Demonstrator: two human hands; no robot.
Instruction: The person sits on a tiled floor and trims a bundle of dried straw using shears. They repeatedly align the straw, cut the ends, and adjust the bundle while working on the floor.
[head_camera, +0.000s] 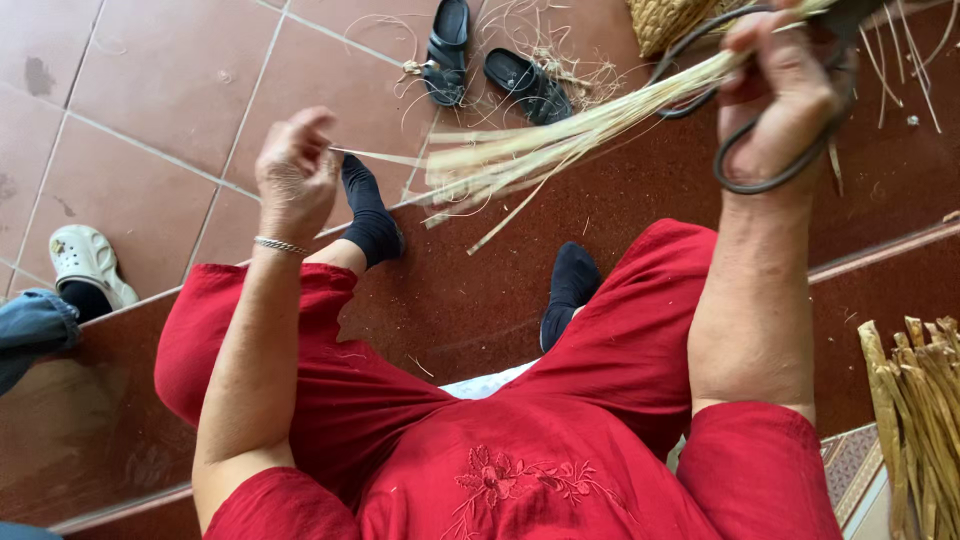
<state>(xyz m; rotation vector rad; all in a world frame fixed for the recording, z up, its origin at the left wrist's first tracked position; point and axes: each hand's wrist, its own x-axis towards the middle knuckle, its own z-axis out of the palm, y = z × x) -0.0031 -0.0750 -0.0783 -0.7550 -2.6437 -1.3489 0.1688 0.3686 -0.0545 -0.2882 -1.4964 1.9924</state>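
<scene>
Mid-process, by the look of it. Right hand (785, 95) is clenched around the butt end of a bundle of pale straw strips (560, 135), with a pair of large dark scissors (775, 160) hanging off the same hand, loop handles at the fingers and wrist; blades mostly hidden behind the hand, can't tell if they're apart or together. Left hand (295, 175) is pinched tight on one thin strip (385, 157), thumb against fingertips, drawing it sideways out of the fanned free ends. So the bundle runs between the two hands: held up high on the right, loose tips splayed toward the left, single strand stretched taut from tips to the left pinch. Judging progress: only one strand is separated, the bulk of the bundle is still together, so most of the sorting/stripping looks undone. Loose fibre scraps (560, 60) litter the tiled floor (160, 90) near a pair of black sandals (490, 65), which suggests some trimming is already behind. A woven straw piece (670, 20) sits at the top edge, just beyond the right hand; a stack of darker dried leaves (915, 420) waits at the lower right, well apart from both hands, apparently unprocessed stock. Another person's white clog (88, 262) at left, not involved.
</scene>
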